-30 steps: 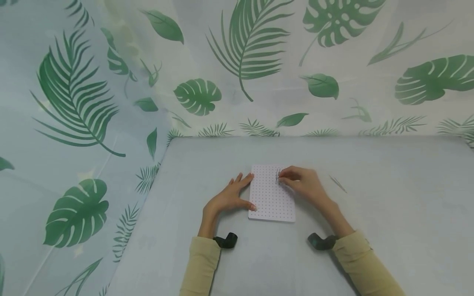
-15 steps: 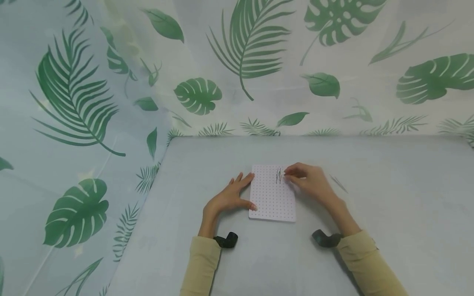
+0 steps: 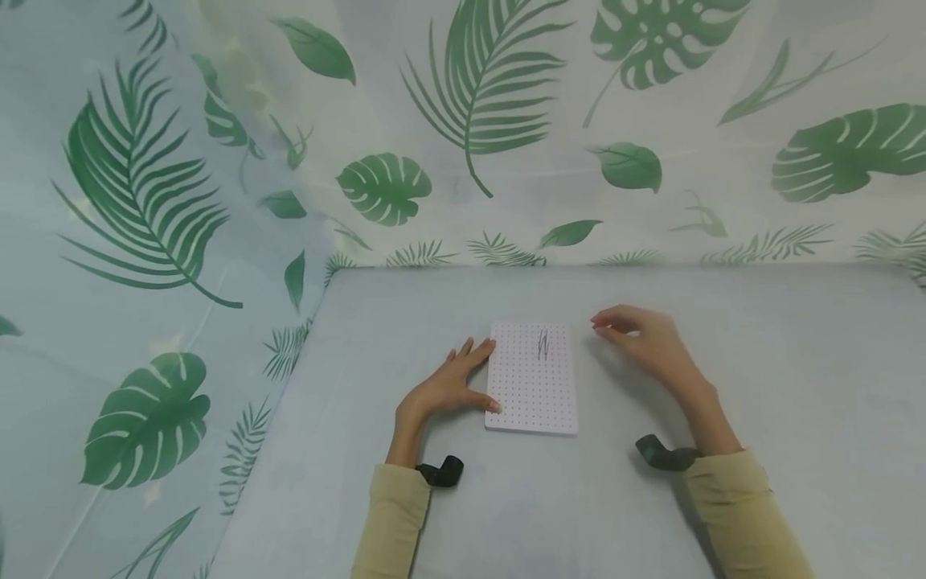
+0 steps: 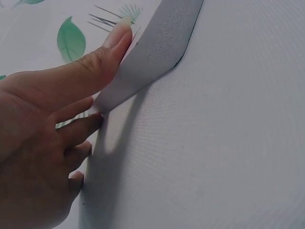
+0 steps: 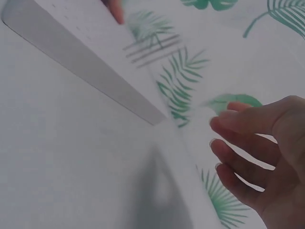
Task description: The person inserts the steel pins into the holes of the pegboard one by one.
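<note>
A white board [image 3: 531, 394] with a grid of small holes lies on the table. Several thin dark pins [image 3: 543, 344] stand up from its far right part; the right wrist view also shows the pins [image 5: 152, 50]. My left hand [image 3: 450, 386] rests at the board's left edge, fingers spread, thumb on its near corner. In the left wrist view the thumb [image 4: 119, 40] lies over the board's edge. My right hand [image 3: 644, 338] hovers to the right of the board, apart from it. Its thumb and forefinger are close together, with nothing visible between them in the right wrist view.
The table [image 3: 405, 314] has a pale cover and stands against a leaf-patterned curtain [image 3: 521, 121] at the back and left. A dark camera [image 3: 444, 471] is strapped to the left wrist, another camera [image 3: 658, 454] to the right wrist.
My right hand has moved away from the pins on the board, to the right. It now covers the spot where loose pins lay on the table. The left hand has stayed put.
</note>
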A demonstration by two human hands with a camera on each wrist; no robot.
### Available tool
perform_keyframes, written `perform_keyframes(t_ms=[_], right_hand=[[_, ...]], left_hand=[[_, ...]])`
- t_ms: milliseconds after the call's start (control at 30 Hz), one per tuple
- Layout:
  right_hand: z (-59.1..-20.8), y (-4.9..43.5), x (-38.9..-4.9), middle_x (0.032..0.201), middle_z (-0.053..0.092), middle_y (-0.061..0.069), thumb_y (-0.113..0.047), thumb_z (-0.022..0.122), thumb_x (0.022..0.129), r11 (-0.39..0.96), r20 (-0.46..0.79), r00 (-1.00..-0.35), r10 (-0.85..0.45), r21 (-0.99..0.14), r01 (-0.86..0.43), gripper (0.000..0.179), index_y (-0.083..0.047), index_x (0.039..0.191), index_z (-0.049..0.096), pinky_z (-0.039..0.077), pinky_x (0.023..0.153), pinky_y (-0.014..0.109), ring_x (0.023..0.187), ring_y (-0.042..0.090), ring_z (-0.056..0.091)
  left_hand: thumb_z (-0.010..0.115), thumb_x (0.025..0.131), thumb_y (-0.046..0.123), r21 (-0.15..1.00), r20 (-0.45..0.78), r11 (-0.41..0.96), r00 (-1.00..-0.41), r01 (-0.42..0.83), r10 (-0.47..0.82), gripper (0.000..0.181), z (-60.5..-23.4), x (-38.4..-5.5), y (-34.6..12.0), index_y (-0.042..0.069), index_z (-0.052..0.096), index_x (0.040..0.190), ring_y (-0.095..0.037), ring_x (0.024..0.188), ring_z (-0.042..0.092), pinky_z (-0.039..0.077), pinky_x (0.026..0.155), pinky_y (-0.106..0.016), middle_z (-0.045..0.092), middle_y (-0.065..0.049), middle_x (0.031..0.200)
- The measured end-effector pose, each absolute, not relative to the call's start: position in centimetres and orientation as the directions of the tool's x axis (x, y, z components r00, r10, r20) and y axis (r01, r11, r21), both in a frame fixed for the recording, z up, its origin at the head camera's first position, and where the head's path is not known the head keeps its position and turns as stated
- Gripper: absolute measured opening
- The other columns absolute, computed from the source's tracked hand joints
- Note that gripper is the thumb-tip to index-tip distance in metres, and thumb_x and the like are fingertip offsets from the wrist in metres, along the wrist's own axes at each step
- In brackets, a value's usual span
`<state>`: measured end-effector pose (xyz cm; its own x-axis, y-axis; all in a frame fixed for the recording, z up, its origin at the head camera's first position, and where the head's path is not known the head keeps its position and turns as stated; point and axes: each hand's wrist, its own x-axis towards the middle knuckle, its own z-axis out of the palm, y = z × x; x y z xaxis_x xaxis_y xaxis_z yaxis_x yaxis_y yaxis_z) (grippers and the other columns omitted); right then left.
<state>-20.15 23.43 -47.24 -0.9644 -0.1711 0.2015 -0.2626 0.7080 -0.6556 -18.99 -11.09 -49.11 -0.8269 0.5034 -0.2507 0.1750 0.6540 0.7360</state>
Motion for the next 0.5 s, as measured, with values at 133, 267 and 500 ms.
perform_keyframes(t_ms=[133,267,500], right_hand=[[-46.9,24.9,-20.2,0.114,0.077,0.011,-0.015,0.069,0.098,0.717,0.186,-0.967,-0.176,-0.648,-0.255,0.018,-0.01,0.113,0.078,0.051,0.077,0.035,0.096,0.03,0.07],[-46.7,26.0,-20.2,0.114,0.077,0.013,-0.013,0.065,0.1,0.722,0.148,-0.969,-0.196,-0.647,-0.245,0.021,-0.009,0.117,0.077,0.051,0.074,0.033,0.095,0.03,0.067],[-46.8,27.8,-20.1,0.116,0.074,0.017,-0.015,0.062,0.101,0.743,0.042,-0.98,-0.194,-0.646,-0.175,0.024,-0.011,0.121,0.075,0.051,0.055,0.031,0.094,0.031,0.064]], left_hand=[[0.09,0.078,0.03,0.736,-0.255,0.656,-0.829,0.167,0.497,0.108,-49.1,-19.0,-11.1,0.019,0.025,0.165,-0.026,0.161,0.0,0.003,0.131,-0.05,0.015,-0.008,0.173],[0.09,0.078,0.03,0.732,-0.252,0.658,-0.828,0.175,0.501,0.108,-49.1,-19.0,-11.1,0.017,0.026,0.165,-0.025,0.161,0.0,0.003,0.131,-0.049,0.017,-0.007,0.172],[0.09,0.078,0.03,0.722,-0.259,0.668,-0.826,0.178,0.5,0.108,-49.4,-18.9,-11.2,0.017,0.026,0.165,-0.024,0.161,0.0,0.001,0.132,-0.045,0.017,-0.006,0.172]])
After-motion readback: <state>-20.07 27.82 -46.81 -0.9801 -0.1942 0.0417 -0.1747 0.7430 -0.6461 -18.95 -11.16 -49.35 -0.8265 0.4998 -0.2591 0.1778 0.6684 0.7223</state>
